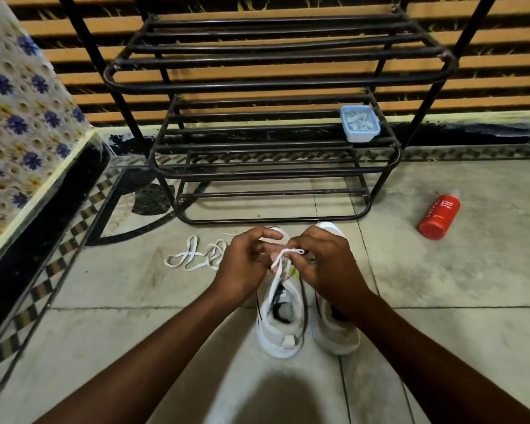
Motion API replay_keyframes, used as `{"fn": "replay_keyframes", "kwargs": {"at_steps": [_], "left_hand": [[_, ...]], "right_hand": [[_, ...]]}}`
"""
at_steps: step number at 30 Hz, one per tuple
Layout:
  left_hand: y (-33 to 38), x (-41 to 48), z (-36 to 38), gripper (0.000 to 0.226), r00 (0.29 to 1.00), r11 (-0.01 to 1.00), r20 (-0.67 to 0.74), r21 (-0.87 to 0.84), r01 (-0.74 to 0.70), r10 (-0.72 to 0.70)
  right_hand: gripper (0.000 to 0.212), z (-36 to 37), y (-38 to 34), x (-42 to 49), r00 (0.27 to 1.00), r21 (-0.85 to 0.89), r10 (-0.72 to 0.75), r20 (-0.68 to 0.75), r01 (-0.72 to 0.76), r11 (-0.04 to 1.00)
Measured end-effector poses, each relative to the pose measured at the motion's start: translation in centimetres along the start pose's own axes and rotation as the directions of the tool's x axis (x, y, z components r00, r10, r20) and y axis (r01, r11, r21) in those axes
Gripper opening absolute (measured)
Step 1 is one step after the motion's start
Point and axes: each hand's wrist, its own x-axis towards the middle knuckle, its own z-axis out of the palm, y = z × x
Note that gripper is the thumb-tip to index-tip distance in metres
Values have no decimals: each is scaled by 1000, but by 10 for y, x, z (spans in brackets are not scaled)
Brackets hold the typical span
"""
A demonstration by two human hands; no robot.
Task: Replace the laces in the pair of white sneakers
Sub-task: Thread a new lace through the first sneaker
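Your left hand (245,264) and right hand (322,264) both pinch the lace (288,251), directly above the sneaker (277,325). Spare lace (193,255) lies left of your left hand. Risk: an uneven pull may drag one end out of its eyelet.

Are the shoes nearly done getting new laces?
Maybe halfway. The left hand and right hand pinch a lace over one shoe, seemingly tying it. A loose lace lies on the floor. The other shoe is mostly hidden, so it may still need lacing.
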Motion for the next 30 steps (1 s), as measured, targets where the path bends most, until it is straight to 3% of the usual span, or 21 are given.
{"fn": "replay_keyframes", "kwargs": {"at_steps": [4,12,16,22,26,30], "left_hand": [[2,3,-2,20,998,999,48,-6,39,-38],[-3,0,-4,9,999,1000,-39,-2,-5,5],[-15,-1,-15,21,989,984,-134,175,-44,68],[-47,-14,-38,32,971,955,-239,290,62,9],[-63,-18,-43,26,936,970,-342,188,154,-83],[-74,-19,-42,25,898,974,-387,-3,226,-210]], "right_hand": [[11,-2,-2,-1,1000,38,-7,-28,8,999],[9,0,-5,-2,1000,35,-7,-28,8,999],[17,-4,-4,-10,989,24,113,-91,-111,994],[22,-18,9,-31,951,9,298,-84,-298,955],[24,-23,17,-37,926,-72,373,-55,-376,924],[21,-23,15,-39,930,-174,367,15,-359,917]]}}
